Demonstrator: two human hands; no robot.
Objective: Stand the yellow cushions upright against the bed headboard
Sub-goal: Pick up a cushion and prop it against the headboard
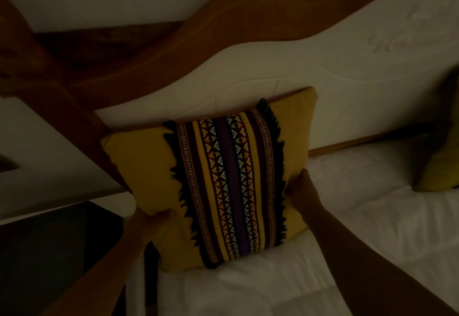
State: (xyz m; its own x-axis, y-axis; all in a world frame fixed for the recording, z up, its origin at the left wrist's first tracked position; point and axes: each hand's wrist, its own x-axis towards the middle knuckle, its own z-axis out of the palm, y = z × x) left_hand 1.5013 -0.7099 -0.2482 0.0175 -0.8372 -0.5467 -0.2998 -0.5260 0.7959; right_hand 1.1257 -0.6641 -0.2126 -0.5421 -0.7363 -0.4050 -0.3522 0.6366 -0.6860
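Observation:
A yellow cushion (139, 166) with a dark fringed, patterned woven band down its middle leans upright against the padded white headboard (347, 72) at the bed's left end. My left hand (151, 224) grips its lower left edge. On the right edge rests my right hand (301, 191), fingers tucked behind the cushion. A second yellow cushion (439, 157) shows only partly at the right frame edge, against the headboard.
The room is dim. The headboard has a curved wooden frame (223, 18). A white duvet (347, 216) covers the bed. Dark floor (49, 241) lies to the left of the mattress, below a pale wall.

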